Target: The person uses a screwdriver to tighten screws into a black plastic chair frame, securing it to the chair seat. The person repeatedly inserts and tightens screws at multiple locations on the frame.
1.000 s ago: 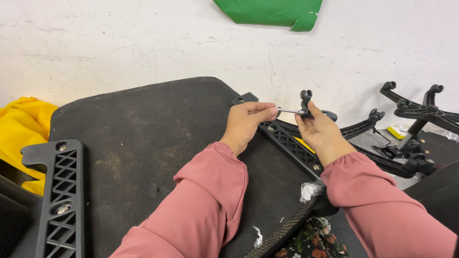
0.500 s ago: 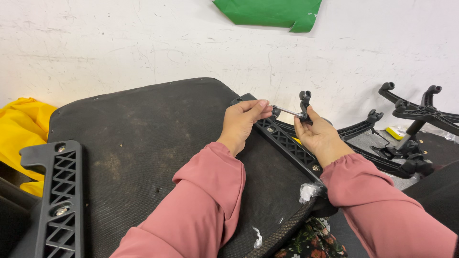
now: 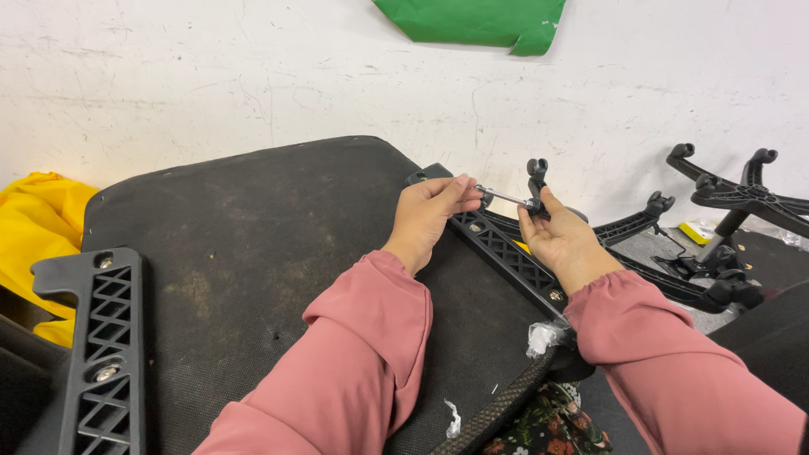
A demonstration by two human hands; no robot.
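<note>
Both hands meet over the far right edge of the upturned chair seat, sharing one slim metal tool.

The thin silver metal rod (image 3: 504,196) lies almost level, its long axis running left to right and dipping slightly to the right, just above the black lattice plastic bracket (image 3: 506,257) bolted along the right edge of the black fabric chair seat (image 3: 253,244). The left hand (image 3: 431,212) pinches the rod's left end, fingertips closed together on it, wrist bent and palm turned right. The right hand (image 3: 558,238) is clamped on the black plastic handle (image 3: 536,181) at the rod's right end, thumb pressed up against it, palm facing left. Both pink sleeves reach in from the near edge. Neither hand is clearly nearer; each holds one end.
</note>
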